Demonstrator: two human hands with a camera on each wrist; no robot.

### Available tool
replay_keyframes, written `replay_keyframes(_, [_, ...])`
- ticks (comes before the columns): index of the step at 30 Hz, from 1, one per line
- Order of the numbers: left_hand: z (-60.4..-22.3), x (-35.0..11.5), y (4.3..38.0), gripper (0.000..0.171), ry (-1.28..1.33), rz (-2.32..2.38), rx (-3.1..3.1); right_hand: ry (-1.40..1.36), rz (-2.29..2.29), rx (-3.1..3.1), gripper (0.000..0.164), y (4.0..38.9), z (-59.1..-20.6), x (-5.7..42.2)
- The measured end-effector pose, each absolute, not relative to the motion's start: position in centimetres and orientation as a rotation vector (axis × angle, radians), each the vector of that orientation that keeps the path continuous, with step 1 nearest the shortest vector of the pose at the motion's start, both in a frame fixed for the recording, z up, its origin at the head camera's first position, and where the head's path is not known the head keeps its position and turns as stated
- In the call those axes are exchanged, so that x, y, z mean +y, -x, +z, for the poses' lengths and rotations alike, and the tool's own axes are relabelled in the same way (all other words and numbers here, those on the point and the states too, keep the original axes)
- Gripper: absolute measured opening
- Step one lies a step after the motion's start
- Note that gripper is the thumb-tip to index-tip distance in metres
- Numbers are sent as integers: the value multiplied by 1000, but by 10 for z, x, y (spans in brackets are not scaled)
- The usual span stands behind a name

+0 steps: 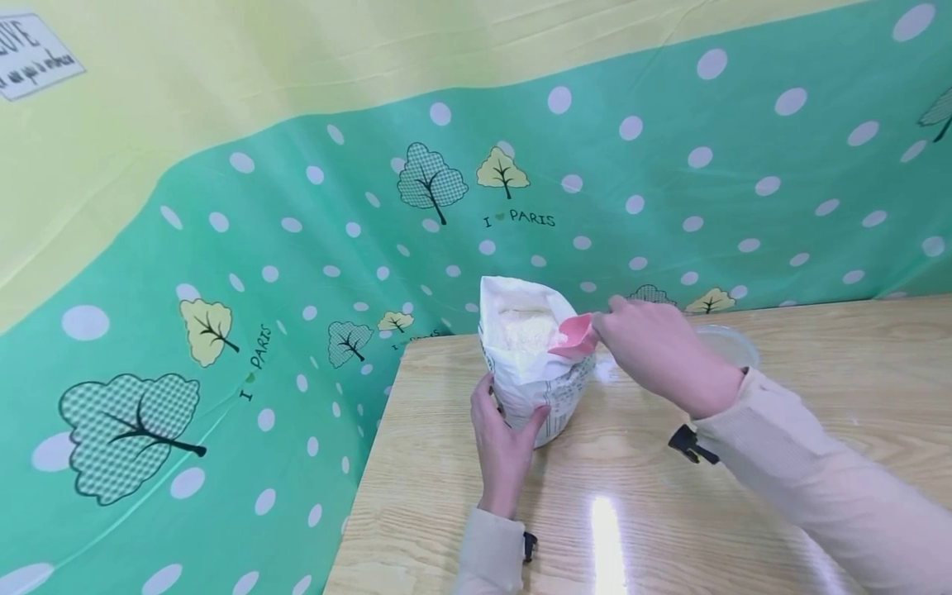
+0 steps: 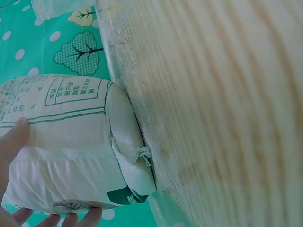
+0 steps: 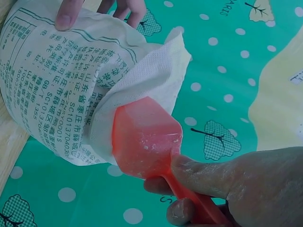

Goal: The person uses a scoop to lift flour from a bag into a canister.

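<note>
A white cloth bag of flour [image 1: 530, 330] stands on the table with its top open and white powder showing inside. My left hand [image 1: 503, 442] holds the bag low on its near side, thumb on the printed face and fingers around the other side, as the left wrist view also shows. My right hand [image 1: 662, 351] grips a pink scoop [image 3: 147, 137] by its handle, the thumb along it near the bowl. The scoop's bowl is tilted over the bag's right rim, with some white powder in it. White dust coats the right thumb.
A clear round bowl [image 1: 729, 345] stands behind the right forearm, partly hidden. The wooden table [image 1: 416, 487] meets a green dotted cloth [image 1: 312, 248] at its back and left edges. Black buckles [image 1: 692, 445] hang by both wrists.
</note>
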State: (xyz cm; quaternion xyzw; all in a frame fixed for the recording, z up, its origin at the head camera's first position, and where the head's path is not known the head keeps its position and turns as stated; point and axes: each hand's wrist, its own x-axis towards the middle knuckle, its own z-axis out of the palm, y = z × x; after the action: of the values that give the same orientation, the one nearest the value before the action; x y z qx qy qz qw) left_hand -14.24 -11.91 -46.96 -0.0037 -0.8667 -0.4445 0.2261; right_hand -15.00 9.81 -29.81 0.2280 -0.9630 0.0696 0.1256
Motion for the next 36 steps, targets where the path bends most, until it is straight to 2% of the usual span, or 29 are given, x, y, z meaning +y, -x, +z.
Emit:
replay_keyframes(8, [-469,-119,142,90,2,-1229,-2393,-651,223,-2828,15,156,-303,95])
replay_keyframes(16, [-469,-118,142,89,0,-1228,-2397,-661,239,-2847,24,164,-307,90])
replay_keyframes(36, [-470,-118,142,91,-24,-1254,-2407,-731,298,-2847,18,182,-324,79])
